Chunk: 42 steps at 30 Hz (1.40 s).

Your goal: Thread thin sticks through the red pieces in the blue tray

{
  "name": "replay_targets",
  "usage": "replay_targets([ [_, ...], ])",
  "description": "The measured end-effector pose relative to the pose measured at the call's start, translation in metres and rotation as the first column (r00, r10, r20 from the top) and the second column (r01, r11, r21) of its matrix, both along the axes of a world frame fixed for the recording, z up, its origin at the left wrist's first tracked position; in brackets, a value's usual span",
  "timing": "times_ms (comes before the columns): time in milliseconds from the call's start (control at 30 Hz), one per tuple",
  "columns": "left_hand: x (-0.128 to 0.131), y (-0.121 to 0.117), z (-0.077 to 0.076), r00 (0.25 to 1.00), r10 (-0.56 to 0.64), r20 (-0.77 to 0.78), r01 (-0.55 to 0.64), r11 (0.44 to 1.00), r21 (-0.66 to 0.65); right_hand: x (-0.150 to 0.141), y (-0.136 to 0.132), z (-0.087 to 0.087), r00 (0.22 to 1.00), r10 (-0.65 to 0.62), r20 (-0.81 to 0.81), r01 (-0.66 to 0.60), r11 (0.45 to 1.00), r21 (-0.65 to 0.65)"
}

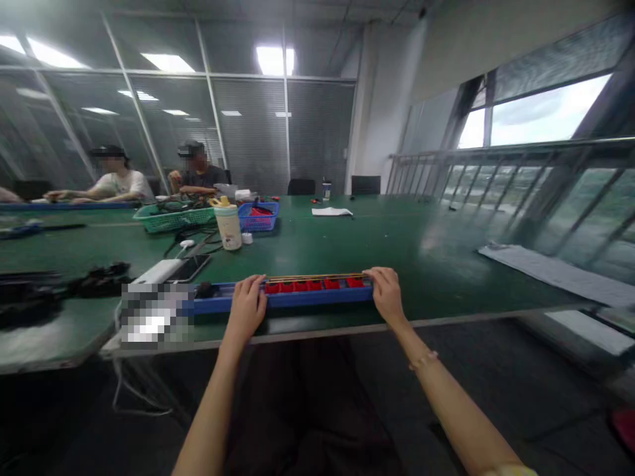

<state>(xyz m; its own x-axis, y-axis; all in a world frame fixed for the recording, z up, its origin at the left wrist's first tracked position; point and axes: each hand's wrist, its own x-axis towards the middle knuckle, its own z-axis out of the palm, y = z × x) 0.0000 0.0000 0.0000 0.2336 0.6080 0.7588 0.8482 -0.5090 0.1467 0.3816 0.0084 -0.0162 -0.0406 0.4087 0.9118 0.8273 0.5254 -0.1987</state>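
Left hand [248, 303], right hand [387, 293], both at blue tray [317, 300]

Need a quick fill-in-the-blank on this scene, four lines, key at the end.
1. The long tray at the left hand and right hand is ____.
2. Brightly coloured pieces in it are ____.
3. The bracelet is on the ____ arm.
4. The cream cup has a ____ lid.

Missing words: blue; red; right; yellow.

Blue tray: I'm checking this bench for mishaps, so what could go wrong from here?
The blue tray lies near the front edge of the table, so a nudge might tip it off. The yellow strands run between the left hand and the right hand; if an end slips, they might drop onto the red parts.
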Motion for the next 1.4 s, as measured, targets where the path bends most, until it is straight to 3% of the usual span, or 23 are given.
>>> replay_targets([
  [567, 0.0017, -0.0016, 0.0039, 1.000, 0.001, 0.021, -0.001, 1.000, -0.007, 0.0047, 0.0045, -0.0033, 0.997, 0.008, -0.075, -0.009, 1.000, -0.009],
  [1400, 0.0013, -0.0015, 0.0045, 1.000, -0.002, 0.010, 0.002, 0.999, -0.035, 0.0024, 0.0016, 0.0008, 0.999, 0.027, -0.024, -0.028, 0.999, -0.027],
])
